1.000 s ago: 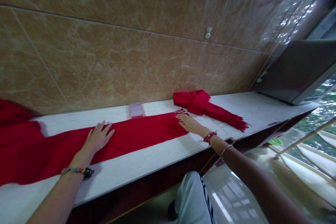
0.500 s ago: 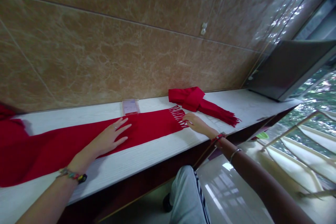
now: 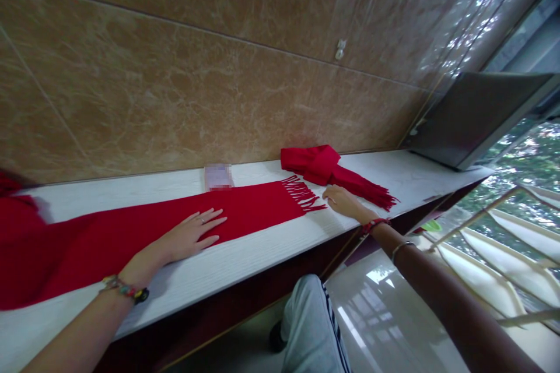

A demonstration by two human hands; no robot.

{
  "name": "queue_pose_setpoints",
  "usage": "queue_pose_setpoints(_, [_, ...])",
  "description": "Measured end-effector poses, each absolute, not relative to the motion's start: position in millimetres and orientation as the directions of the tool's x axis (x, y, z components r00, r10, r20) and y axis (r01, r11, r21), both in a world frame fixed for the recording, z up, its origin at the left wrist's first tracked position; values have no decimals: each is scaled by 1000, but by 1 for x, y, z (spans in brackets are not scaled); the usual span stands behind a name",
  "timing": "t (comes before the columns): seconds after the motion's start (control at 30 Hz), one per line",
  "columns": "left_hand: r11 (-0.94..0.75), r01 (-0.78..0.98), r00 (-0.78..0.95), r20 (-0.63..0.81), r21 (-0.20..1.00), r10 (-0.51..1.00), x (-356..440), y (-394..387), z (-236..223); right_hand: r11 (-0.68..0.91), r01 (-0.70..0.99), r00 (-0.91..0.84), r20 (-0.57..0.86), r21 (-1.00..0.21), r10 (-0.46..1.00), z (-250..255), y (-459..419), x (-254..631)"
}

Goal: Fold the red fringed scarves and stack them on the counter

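A long red scarf [image 3: 245, 207] lies spread flat along the white shelf, its fringe [image 3: 301, 193] pointing right. My left hand [image 3: 188, 237] rests flat on the scarf near its front edge, fingers stretched out. Just beyond the fringe tips, my right hand [image 3: 343, 202] is closed, with fingers curled and pressed together. Whether a strand is between those fingers is hidden. Behind my right hand lies a second red scarf [image 3: 321, 164], folded over itself, with its fringed end toward the right.
The narrow white shelf [image 3: 262, 245] runs along a brown tiled wall [image 3: 175, 87]. A blurred pale packet [image 3: 218, 177] sits behind the scarf. More red cloth [image 3: 17, 210] is bunched at far left. A grey box-shaped object [image 3: 476, 116] stands at the right end, with cream racks [image 3: 494, 262] below.
My right hand has moved right from the fringe and its fingers have curled. The lower strands now stretch farther right. My left hand has settled slightly lower onto the scarf.
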State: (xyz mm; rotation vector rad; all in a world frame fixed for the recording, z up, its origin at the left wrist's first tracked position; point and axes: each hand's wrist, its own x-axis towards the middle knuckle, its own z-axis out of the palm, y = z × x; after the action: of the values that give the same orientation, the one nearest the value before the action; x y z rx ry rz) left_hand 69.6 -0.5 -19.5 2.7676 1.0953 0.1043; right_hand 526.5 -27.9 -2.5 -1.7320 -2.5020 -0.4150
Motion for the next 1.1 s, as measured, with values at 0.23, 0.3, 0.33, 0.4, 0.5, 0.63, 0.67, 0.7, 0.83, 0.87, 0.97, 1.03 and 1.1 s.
queue_pose_setpoints(0.23, [-713, 676, 723, 22, 185, 691, 67, -2, -21, 483, 864, -499, 110, 139, 860, -5, -22, 489])
queue_pose_setpoints(0.3, [-710, 678, 721, 20, 190, 693, 66, -2, -20, 403, 897, -425, 103, 181, 899, -5, -24, 509])
queue_pose_setpoints(0.33, [-711, 677, 721, 20, 190, 693, 66, -1, -20, 366, 910, -390, 103, 195, 915, -4, -26, 521])
queue_pose_setpoints(0.4, [-714, 676, 723, 21, 183, 691, 66, 0, -20, 312, 926, -339, 105, 214, 935, -2, -29, 539])
queue_pose_setpoints(0.5, [-721, 674, 727, 25, 163, 686, 67, 1, -21, 300, 937, -331, 180, 178, 927, -2, -26, 534])
queue_pose_setpoints(0.63, [-729, 671, 731, 41, 136, 681, 66, 0, -24, 472, 881, -444, 342, 0, 828, -17, -9, 479])
queue_pose_setpoints(0.67, [-729, 672, 731, 45, 129, 681, 65, -1, -25, 521, 853, -488, 324, -18, 810, -22, -5, 466])
queue_pose_setpoints(0.7, [-729, 674, 729, 48, 122, 683, 65, -1, -25, 551, 834, -520, 294, -28, 802, -27, -1, 456])
queue_pose_setpoints(0.83, [-723, 683, 724, 37, 109, 689, 64, -1, -25, 479, 877, -458, 246, -29, 854, -32, -4, 460])
queue_pose_setpoints(0.87, [-721, 684, 723, 30, 108, 690, 64, -1, -25, 448, 894, -426, 258, -28, 867, -30, -7, 469])
queue_pose_setpoints(0.97, [-720, 685, 724, 12, 111, 690, 65, 0, -24, 409, 912, -387, 284, -22, 877, -19, -17, 494])
queue_pose_setpoints(1.03, [-720, 685, 723, 12, 114, 690, 65, 0, -24, 398, 917, -376, 292, -15, 879, -12, -19, 500])
queue_pose_setpoints(1.1, [-721, 684, 725, 12, 112, 689, 65, 0, -23, 392, 920, -371, 298, -14, 879, -10, -17, 496])
